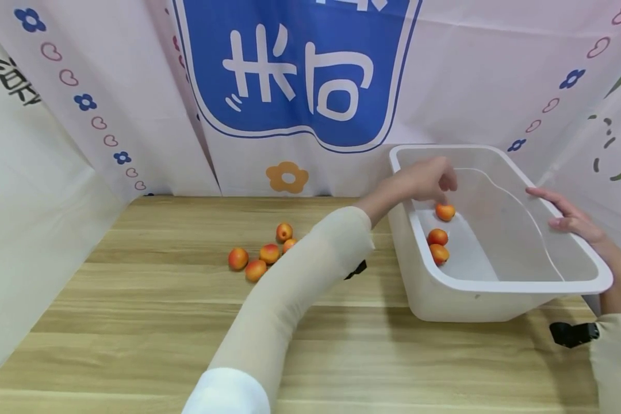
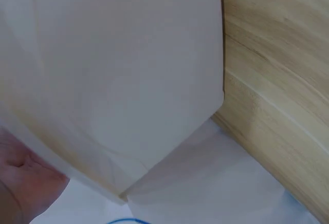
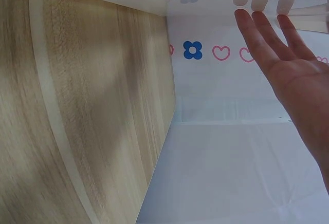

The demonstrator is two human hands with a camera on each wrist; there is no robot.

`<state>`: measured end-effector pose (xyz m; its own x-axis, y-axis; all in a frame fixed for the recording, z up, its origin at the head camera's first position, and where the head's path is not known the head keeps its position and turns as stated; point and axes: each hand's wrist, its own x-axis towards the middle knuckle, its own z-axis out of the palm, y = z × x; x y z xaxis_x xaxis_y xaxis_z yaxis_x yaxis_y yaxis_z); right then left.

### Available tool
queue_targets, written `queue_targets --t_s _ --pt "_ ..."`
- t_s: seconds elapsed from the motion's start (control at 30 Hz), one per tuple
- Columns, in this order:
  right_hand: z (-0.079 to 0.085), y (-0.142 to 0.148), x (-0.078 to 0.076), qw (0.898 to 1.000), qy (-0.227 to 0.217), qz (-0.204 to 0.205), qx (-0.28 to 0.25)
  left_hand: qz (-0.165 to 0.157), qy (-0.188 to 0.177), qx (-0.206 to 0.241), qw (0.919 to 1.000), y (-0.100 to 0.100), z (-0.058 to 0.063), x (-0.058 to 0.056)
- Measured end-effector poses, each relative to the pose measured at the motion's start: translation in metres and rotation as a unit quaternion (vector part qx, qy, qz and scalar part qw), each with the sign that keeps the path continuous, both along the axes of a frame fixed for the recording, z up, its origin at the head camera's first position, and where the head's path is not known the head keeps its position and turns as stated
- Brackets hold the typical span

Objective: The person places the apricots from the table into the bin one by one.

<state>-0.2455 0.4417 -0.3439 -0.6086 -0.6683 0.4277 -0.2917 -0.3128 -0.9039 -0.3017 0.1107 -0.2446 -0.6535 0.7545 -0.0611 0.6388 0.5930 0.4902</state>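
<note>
My left fingers hang loosely bent, seemingly pinching nothing; my right hand grips the bin (right of frame), so one hard pull could roll the fruits.

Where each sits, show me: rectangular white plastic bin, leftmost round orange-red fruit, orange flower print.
Rectangular white plastic bin (image 1: 517, 287), head view: near rim.
Leftmost round orange-red fruit (image 1: 238, 259), head view: its middle.
Orange flower print (image 1: 287, 177), head view: white centre.
</note>
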Motion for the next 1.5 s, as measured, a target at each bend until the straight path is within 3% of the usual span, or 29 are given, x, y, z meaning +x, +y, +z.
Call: queue_targets --t_s 0.23,0.47,0.63,0.8,1.0,1.17,1.33,1.5 --pt "0.000 0.000 0.002 1.000 -0.017 -0.009 -0.001 -0.010 0.021 0.102 0.9945 -0.038 0.000 0.004" --pt "0.000 0.001 0.005 1.000 -0.023 -0.006 -0.010 0.025 0.042 0.198 0.9789 -0.092 0.002 0.013" --pt "0.000 0.000 0.011 0.998 -0.036 -0.054 0.000 0.055 0.033 0.226 0.9721 -0.137 -0.004 0.013" --pt "0.001 -0.003 0.016 0.995 -0.070 -0.077 -0.004 0.097 0.001 0.209 0.9732 -0.176 -0.014 0.013" --pt "0.000 -0.002 0.015 0.996 -0.062 -0.059 -0.011 0.138 0.029 0.187 0.9722 -0.221 -0.032 0.015" --pt "-0.001 -0.001 0.013 0.997 -0.042 -0.057 -0.006 0.164 0.024 0.173 0.9709 -0.257 -0.050 0.017" --pt "-0.001 -0.003 0.014 0.996 -0.047 -0.077 -0.008 0.182 0.017 0.141 0.9729 -0.287 -0.063 0.019" --pt "0.001 -0.007 0.016 0.993 -0.066 -0.094 -0.005 0.174 0.005 0.095 0.9801 -0.312 -0.071 0.022"
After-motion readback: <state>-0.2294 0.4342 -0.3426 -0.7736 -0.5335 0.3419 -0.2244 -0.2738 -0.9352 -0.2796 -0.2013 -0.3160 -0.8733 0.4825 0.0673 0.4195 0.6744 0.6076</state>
